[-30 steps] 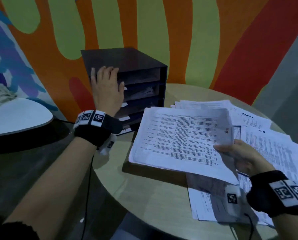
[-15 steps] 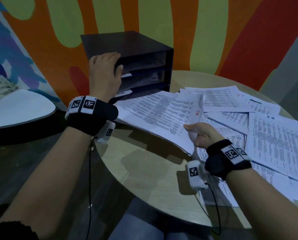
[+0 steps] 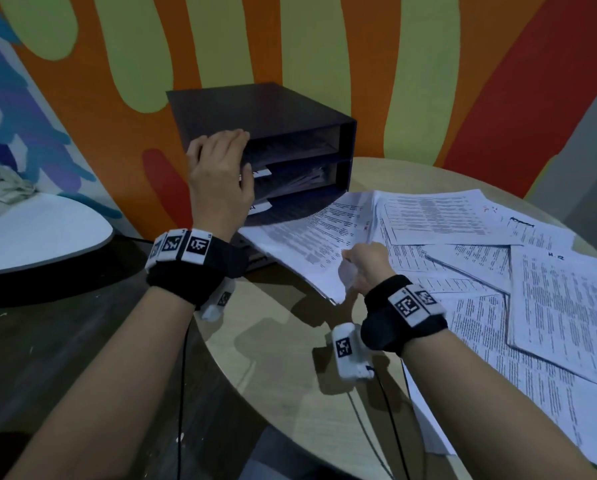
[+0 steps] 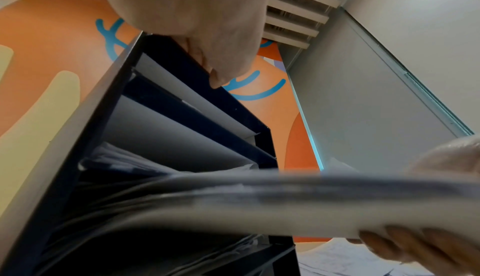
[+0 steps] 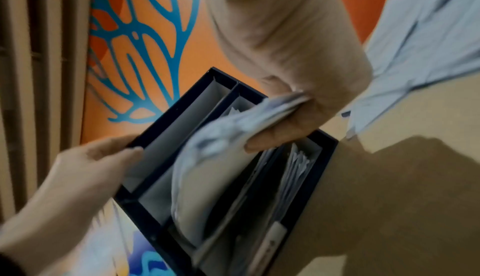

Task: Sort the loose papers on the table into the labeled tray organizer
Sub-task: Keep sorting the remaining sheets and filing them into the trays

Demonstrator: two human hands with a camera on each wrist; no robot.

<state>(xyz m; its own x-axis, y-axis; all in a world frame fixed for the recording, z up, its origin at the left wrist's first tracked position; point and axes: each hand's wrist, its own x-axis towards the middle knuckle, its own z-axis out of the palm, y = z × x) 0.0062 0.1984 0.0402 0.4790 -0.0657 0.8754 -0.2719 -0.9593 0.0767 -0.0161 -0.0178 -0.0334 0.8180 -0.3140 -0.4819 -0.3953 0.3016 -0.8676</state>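
Note:
A dark tray organizer (image 3: 255, 109) stands at the table's far left, with white labels (image 3: 262, 173) on its shelf fronts. My left hand (image 3: 221, 174) grips its top front-left corner, fingers over the top and thumb on the front edge. My right hand (image 3: 366, 265) pinches the near end of a stack of printed papers (image 3: 304, 237). The stack's far end sits in one of the lower slots; which one I cannot tell. In the right wrist view the stack (image 5: 221, 136) bends into the organizer (image 5: 322, 157). The two upper shelves (image 4: 187, 114) look bare.
Several loose printed sheets (image 3: 498, 271) overlap across the right half of the round wooden table (image 3: 290, 375). A white rounded surface (image 3: 30, 230) lies to the left, beyond a dark gap. A painted wall stands right behind the organizer. Thin cables hang from both wrists.
My right hand has carried the stack left and forward, from above the table into the organizer's slot. My left hand has stayed on the organizer's corner.

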